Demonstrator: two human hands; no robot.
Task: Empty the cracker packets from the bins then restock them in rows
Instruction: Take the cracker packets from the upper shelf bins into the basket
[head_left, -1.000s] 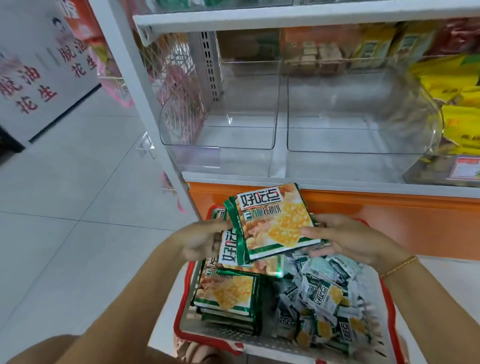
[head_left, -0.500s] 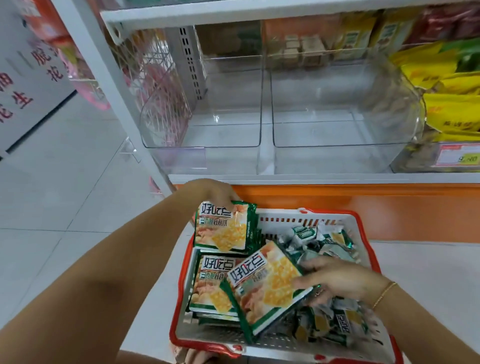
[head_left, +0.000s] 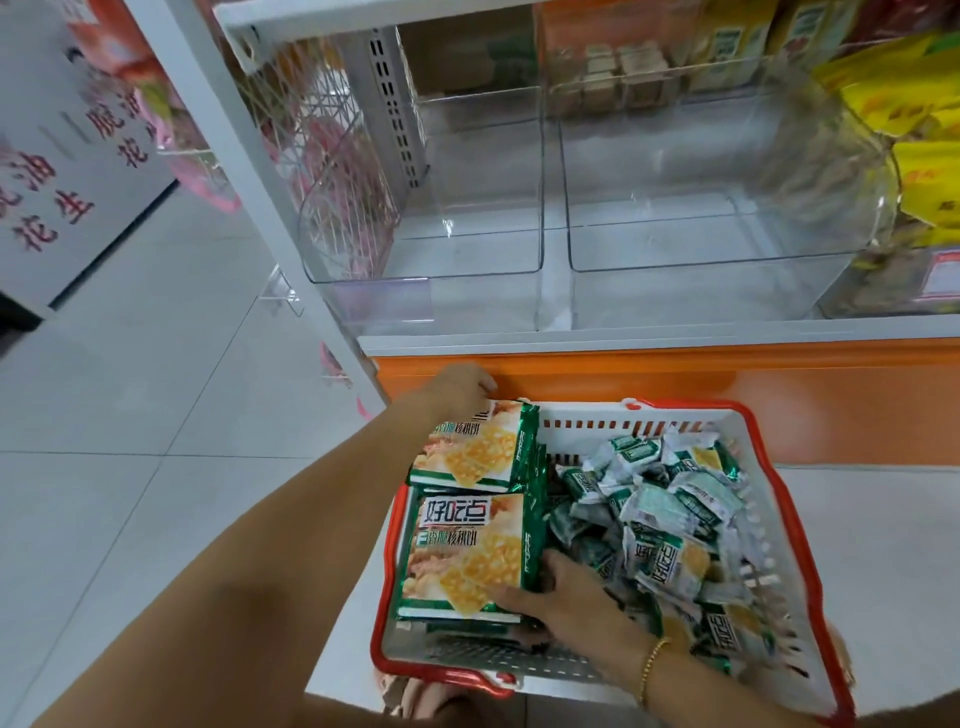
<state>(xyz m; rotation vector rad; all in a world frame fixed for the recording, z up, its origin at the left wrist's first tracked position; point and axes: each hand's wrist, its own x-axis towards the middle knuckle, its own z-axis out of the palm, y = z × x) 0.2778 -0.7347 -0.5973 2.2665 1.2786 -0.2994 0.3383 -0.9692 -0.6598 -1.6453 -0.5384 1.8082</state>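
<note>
**Step in hand.** I am reading this as gathering the large cracker packets for restocking; both bins are already standing bare. To do it well, I am aiming to lift each stack square, edges flush and gripped through its full thickness, so no packet is slipping out on the way up.

- far stack (head_left: 472, 452): sitting in the basket's far left corner. The left hand (head_left: 460, 387) is curling its fingers over the far edge, clamped on it.
- near stack (head_left: 467, 556): lying flat just in front of the far one. The right hand (head_left: 561, 597) is clamping its right edge, thumb on the face, fingers tucked down the side.

**Containers, largest first.**

- shelf (head_left: 623, 340): carrying two clear bins side by side.
- right bin (head_left: 727, 267): showing nothing inside.
- left bin (head_left: 426, 273): showing nothing inside.
- basket (head_left: 769, 431): red-rimmed, sitting below the shelf front. It is holding both stacks on its left and a loose heap of small packets (head_left: 665, 519) on its right.
</note>
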